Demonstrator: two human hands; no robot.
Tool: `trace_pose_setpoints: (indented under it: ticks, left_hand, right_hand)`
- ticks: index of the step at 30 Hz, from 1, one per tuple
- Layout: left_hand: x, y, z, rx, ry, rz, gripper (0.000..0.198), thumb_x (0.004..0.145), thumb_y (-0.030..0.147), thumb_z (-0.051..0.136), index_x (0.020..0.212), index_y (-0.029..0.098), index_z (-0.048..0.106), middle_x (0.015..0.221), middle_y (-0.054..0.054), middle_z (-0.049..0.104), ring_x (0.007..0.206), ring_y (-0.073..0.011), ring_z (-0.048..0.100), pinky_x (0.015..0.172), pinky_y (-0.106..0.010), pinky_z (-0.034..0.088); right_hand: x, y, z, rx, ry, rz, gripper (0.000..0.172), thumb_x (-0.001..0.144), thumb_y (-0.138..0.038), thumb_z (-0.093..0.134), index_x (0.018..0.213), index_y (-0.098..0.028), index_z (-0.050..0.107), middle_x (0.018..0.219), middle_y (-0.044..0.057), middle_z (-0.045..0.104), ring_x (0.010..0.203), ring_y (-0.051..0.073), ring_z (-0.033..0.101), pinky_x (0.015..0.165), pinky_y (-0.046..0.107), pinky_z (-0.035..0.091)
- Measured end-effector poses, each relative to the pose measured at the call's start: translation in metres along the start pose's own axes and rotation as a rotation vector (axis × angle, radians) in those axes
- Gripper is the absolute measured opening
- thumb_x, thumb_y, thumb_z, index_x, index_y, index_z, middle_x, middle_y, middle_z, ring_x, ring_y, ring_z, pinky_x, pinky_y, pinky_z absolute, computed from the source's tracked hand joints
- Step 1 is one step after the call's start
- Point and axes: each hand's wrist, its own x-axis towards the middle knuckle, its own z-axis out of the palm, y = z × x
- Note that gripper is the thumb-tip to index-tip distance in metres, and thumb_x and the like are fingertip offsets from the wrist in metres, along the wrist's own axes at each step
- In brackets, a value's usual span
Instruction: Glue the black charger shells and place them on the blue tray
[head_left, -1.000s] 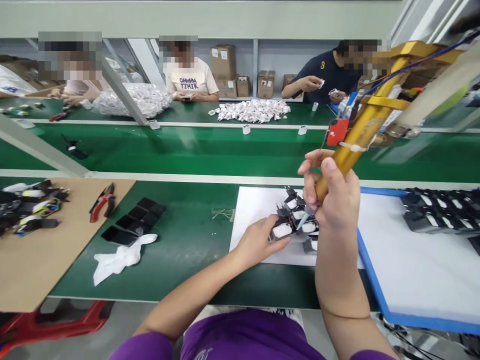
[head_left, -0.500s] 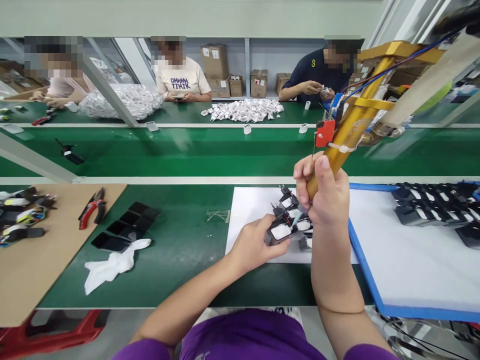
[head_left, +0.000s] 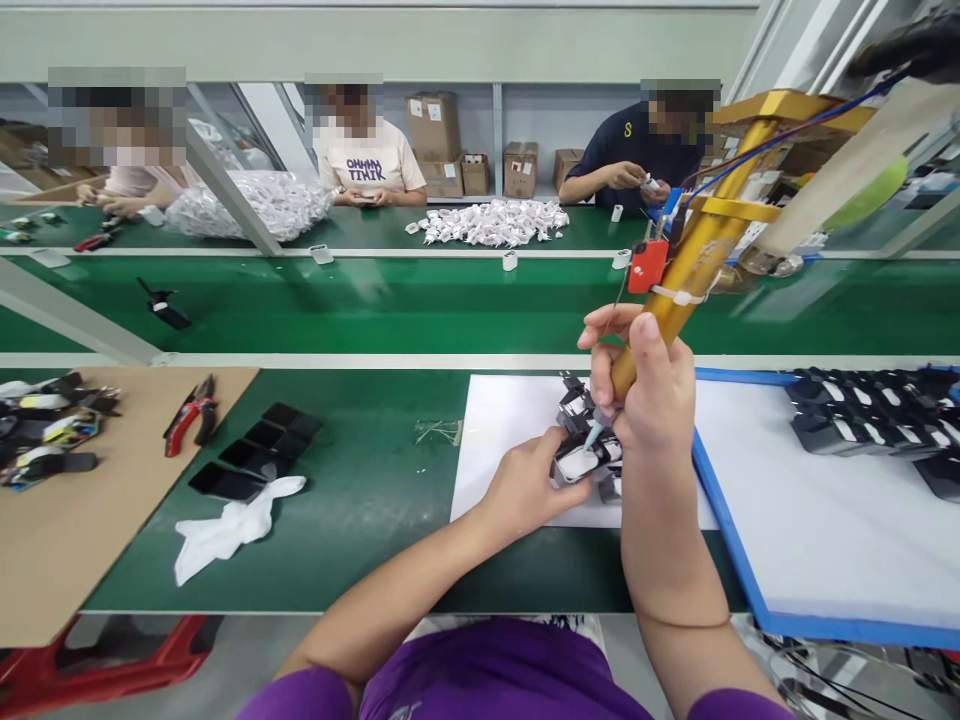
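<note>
My right hand [head_left: 656, 385] is wrapped round a gold, tube-shaped glue dispenser [head_left: 682, 270]; its index finger sticks out below a red switch [head_left: 648, 266]. The dispenser slants down, and its pale blue nozzle [head_left: 592, 436] points at a black plug adapter housing [head_left: 576, 466] with a white block inside. My left hand [head_left: 525, 485] grips that housing from the left, fingers and thumb around it. Several similar adapters [head_left: 576, 400] stand close behind and beside it on a white sheet [head_left: 487, 420], partly hidden by my right hand.
On the right, a blue-edged white tray [head_left: 825, 540] carries rows of black adapters [head_left: 855, 430]. To the left lie black covers [head_left: 259, 448], a white cloth [head_left: 225, 535] and red-handled pliers [head_left: 191, 415] on cardboard [head_left: 142, 500]. Beyond a green conveyor [head_left: 420, 310], several people work.
My left hand and the housing have moved slightly right, under the nozzle. My right index finger has straightened away from the dispenser. Pieces on the conveyor have shifted right.
</note>
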Motion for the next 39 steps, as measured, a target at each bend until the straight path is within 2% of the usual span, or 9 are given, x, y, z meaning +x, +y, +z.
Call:
trace_pose_setpoints:
  ticks: [6, 13, 16, 21, 25, 29, 35, 39]
  left_hand:
    - [0.002, 0.009, 0.01, -0.025, 0.053, 0.029, 0.03, 0.076, 0.037, 0.067, 0.097, 0.021, 0.052, 0.075, 0.001, 0.063, 0.063, -0.0155, 0.061, 0.059, -0.023, 0.045]
    - [0.004, 0.009, 0.011, 0.017, 0.103, 0.073, 0.031, 0.076, 0.039, 0.066, 0.098, 0.022, 0.053, 0.075, 0.001, 0.064, 0.064, -0.0168, 0.063, 0.06, -0.024, 0.046]
    - [0.003, 0.01, 0.009, 0.031, 0.099, 0.075, 0.031, 0.076, 0.038, 0.067, 0.097, 0.021, 0.053, 0.075, 0.0, 0.064, 0.065, -0.0172, 0.063, 0.06, -0.024, 0.046]
    - [0.003, 0.007, 0.01, 0.06, 0.096, 0.096, 0.034, 0.077, 0.039, 0.067, 0.102, 0.02, 0.054, 0.079, -0.001, 0.065, 0.069, -0.019, 0.065, 0.063, -0.026, 0.048]
    - [0.004, -0.006, 0.009, 0.139, 0.086, 0.099, 0.038, 0.078, 0.036, 0.067, 0.11, 0.021, 0.053, 0.09, -0.005, 0.068, 0.082, -0.0227, 0.067, 0.071, -0.031, 0.052]
    - [0.003, -0.03, -0.001, 0.179, 0.104, 0.15, 0.042, 0.079, 0.024, 0.065, 0.119, 0.02, 0.051, 0.105, -0.009, 0.068, 0.1, -0.0254, 0.064, 0.084, -0.036, 0.052]
    - [-0.008, -0.071, -0.023, 0.128, 0.084, 0.147, 0.042, 0.079, 0.02, 0.065, 0.12, 0.02, 0.054, 0.116, -0.01, 0.066, 0.109, -0.025, 0.062, 0.094, -0.039, 0.051]
    - [-0.013, -0.086, -0.029, 0.04, 0.075, 0.122, 0.038, 0.078, 0.019, 0.067, 0.116, 0.021, 0.058, 0.119, -0.01, 0.066, 0.112, -0.0244, 0.062, 0.098, -0.041, 0.049]
  right_hand:
    - [-0.003, -0.002, 0.003, 0.013, 0.002, 0.007, 0.036, 0.084, -0.053, 0.061, 0.08, -0.017, 0.065, 0.07, -0.001, 0.06, 0.034, 0.003, 0.039, 0.025, 0.017, 0.024]
    - [-0.004, -0.003, 0.004, 0.037, -0.025, 0.033, 0.041, 0.082, -0.054, 0.062, 0.064, -0.019, 0.051, 0.059, -0.004, 0.051, 0.031, 0.003, 0.034, 0.025, 0.018, 0.022]
    - [-0.004, -0.003, 0.003, 0.026, -0.031, 0.016, 0.039, 0.083, -0.055, 0.061, 0.069, -0.019, 0.056, 0.063, -0.002, 0.056, 0.032, 0.003, 0.036, 0.026, 0.018, 0.022]
    - [-0.003, -0.002, 0.002, 0.022, -0.045, 0.019, 0.036, 0.084, -0.055, 0.059, 0.087, -0.02, 0.066, 0.075, 0.0, 0.062, 0.034, 0.004, 0.039, 0.026, 0.019, 0.024]
    - [-0.001, -0.002, 0.002, 0.062, -0.041, 0.009, 0.036, 0.084, -0.054, 0.059, 0.089, -0.02, 0.067, 0.078, 0.0, 0.061, 0.035, 0.003, 0.039, 0.026, 0.019, 0.023]
    - [0.0, -0.002, 0.001, 0.041, -0.031, 0.014, 0.036, 0.084, -0.055, 0.058, 0.089, -0.021, 0.067, 0.078, 0.001, 0.06, 0.035, 0.003, 0.039, 0.026, 0.019, 0.022]
    - [0.002, -0.001, -0.001, -0.022, 0.002, 0.007, 0.031, 0.084, -0.054, 0.059, 0.088, -0.025, 0.067, 0.075, 0.001, 0.059, 0.035, 0.005, 0.037, 0.027, 0.022, 0.02]
    - [0.003, 0.0, -0.003, -0.045, 0.026, 0.018, 0.029, 0.084, -0.052, 0.059, 0.088, -0.025, 0.068, 0.075, 0.002, 0.059, 0.035, 0.006, 0.037, 0.027, 0.023, 0.019]
